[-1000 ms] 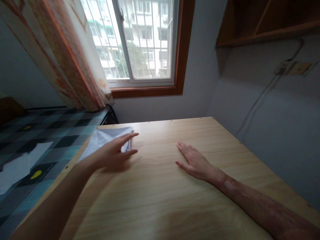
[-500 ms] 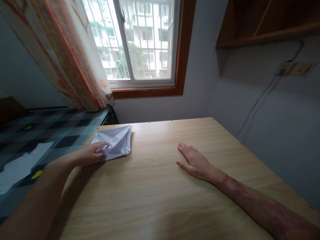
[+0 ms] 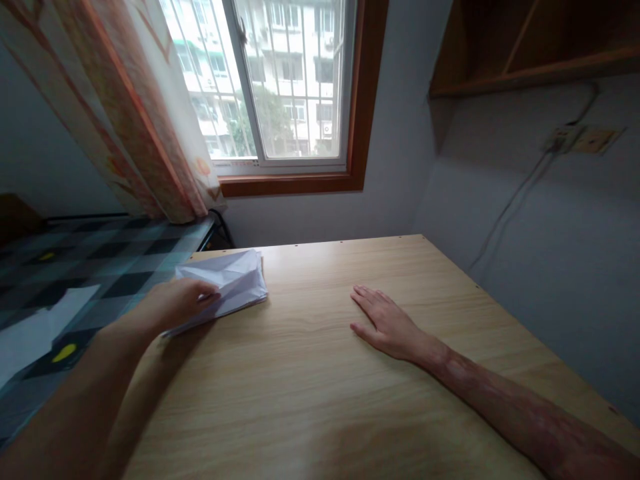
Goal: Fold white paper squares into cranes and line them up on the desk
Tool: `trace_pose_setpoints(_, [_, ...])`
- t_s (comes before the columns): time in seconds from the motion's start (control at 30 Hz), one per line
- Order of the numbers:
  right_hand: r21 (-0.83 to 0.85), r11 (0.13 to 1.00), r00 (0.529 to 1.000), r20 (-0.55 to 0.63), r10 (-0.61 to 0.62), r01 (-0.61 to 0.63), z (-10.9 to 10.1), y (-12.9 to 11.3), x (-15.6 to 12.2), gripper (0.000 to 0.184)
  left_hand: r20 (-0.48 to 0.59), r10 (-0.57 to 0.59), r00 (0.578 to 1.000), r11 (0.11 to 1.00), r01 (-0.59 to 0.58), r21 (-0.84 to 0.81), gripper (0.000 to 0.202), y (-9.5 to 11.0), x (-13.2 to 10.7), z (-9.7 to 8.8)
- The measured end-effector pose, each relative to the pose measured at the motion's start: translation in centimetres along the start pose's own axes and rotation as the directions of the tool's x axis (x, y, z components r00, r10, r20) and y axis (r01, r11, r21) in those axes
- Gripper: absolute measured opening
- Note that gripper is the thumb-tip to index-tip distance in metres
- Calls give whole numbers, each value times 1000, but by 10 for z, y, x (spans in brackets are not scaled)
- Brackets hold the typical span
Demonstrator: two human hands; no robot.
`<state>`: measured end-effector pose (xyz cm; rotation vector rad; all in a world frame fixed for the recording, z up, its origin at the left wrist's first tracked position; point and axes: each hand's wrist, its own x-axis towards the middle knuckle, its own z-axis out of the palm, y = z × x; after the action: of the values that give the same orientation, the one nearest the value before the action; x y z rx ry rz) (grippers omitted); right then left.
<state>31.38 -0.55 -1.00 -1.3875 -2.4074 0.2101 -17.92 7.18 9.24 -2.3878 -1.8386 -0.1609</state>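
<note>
At the far left part of the wooden table [image 3: 280,380] lies a small stack of creased, folded white paper [image 3: 243,283]. My left hand [image 3: 181,301] is on it with the fingers curled together, pinching the top paper; the fingertips are partly hidden from me. My right hand [image 3: 389,325] rests palm down on the tabletop, fingers stretched out and thumb apart, holding nothing. A wide stretch of wood separates it from the paper.
Left of the table is a bed with a checked cover [image 3: 125,267], where another white sheet [image 3: 45,327] lies. A curtain [image 3: 145,133] hangs beside the window [image 3: 300,87]. Right, a shelf [image 3: 530,80] is above a wall socket [image 3: 560,140] with a cable [image 3: 510,207].
My left hand's fingers have closed from a spread pose into a pinch on the paper. The stack's near right corner has shifted slightly to the right. My right hand stays in place.
</note>
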Motion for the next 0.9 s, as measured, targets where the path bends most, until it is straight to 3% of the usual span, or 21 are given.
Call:
trace_pose_setpoints(0.07, [1, 1000, 1000, 3, 7, -7, 0, 0, 0, 72, 78, -17, 997, 982, 2, 189, 45, 12, -2, -15])
trace_pose_setpoints(0.17, [7, 1000, 1000, 9, 14, -14, 0, -1, 0, 72, -15, -5, 1000, 952, 10, 307, 52, 37, -6, -38])
trace_pose_setpoints(0.27, [30, 1000, 1000, -15, 8, -8, 2, 0, 0, 73, -147, 70, 987, 961, -27, 277, 54, 73, -9, -43])
trace_pose_setpoints(0.37, [59, 998, 995, -99, -2, 8, 5, 3, 0, 79, -193, 263, 945, 963, -247, 104, 50, 120, -13, -24])
trace_pose_setpoints(0.47, [75, 997, 970, -242, 11, 7, 6, 6, 0, 84, -213, 439, 873, 892, -451, -12, 50, 170, -24, 10])
trace_pose_setpoints(0.53, [66, 997, 949, -313, -15, 38, 4, 6, 0, 88, -190, 514, 837, 847, -530, -45, 49, 200, -33, 32])
trace_pose_setpoints(0.6, [33, 995, 950, -304, -76, 91, 0, 5, 0, 90, -177, 533, 828, 830, -552, -85, 44, 220, -42, 48])
trace_pose_setpoints(0.73, [-10, 988, 982, -109, -156, 156, -7, 3, 0, 78, -194, 537, 821, 800, -569, -193, 35, 234, -52, 60])
trace_pose_setpoints(0.9, [43, 991, 990, 67, -125, 123, -8, 6, 1, 75, -223, 632, 742, 691, -670, -271, 44, 214, -45, 56])
